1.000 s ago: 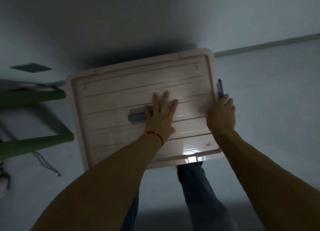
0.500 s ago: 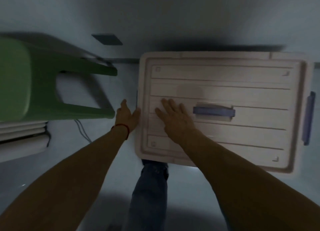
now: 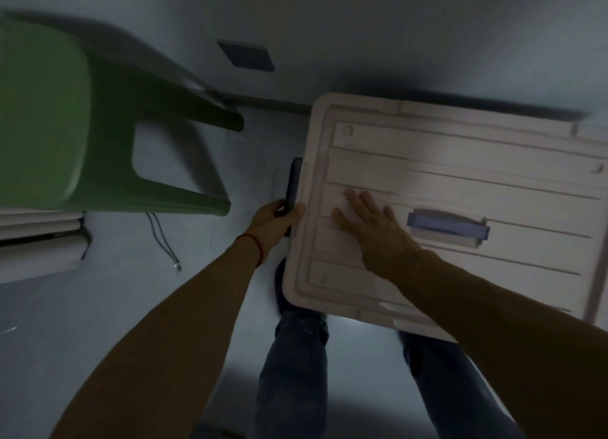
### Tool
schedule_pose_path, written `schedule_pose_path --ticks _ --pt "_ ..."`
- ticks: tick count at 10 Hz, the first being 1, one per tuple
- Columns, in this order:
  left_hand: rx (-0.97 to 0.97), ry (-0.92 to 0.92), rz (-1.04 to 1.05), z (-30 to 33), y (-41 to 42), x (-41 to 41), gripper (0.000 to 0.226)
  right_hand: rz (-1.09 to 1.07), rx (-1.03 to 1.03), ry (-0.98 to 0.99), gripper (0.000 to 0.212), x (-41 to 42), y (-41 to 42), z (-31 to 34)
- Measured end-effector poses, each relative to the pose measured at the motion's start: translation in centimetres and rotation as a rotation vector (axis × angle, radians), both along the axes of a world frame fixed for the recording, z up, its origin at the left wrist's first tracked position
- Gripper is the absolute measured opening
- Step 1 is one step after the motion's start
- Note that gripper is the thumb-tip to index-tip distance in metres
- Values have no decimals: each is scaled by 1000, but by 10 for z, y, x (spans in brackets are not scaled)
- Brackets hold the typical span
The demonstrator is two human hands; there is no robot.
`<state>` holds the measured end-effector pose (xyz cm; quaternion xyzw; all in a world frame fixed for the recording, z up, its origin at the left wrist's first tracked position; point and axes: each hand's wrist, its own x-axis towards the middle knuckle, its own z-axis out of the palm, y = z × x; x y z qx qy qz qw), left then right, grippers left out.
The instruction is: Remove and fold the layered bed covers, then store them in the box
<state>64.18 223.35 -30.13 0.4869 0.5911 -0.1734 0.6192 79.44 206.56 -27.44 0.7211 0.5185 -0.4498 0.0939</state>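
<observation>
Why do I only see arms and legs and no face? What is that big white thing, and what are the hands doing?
The camera sits on the person's head and looks down, so you see only their own arms, hands and legs in blue jeans. The big white thing is the ribbed plastic lid of a storage box standing on the pale floor. The right hand lies flat on the lid, beside its blue handle. The left hand, with a red string at the wrist, grips the dark latch on the box's side. To the left is a green plastic chair.
</observation>
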Motion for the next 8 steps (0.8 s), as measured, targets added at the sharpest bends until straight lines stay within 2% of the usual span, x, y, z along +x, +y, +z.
schedule_pose_path --ticks 1,2,3,4,6,7,8 --pt "334 -14 -196 9 -11 1 57 -20 12 -6 98 -3 2 1" --pt "540 73 -425 15 -29 4 54 -9 -8 -11 98 -3 4 2" --pt "708 178 -555 18 -41 12 36 -22 -6 -20 99 -5 4 2" --pt "775 318 -717 23 -49 24 33 -37 0 -18 99 -8 4 1" --pt "750 473 -767 29 -53 35 41 1 -21 -12 101 -7 3 1" --pt "691 483 -815 45 -45 33 28 -31 -24 58 96 -2 2 9" --pt "521 311 -735 60 -48 19 39 -146 30 77 83 -5 -21 30"
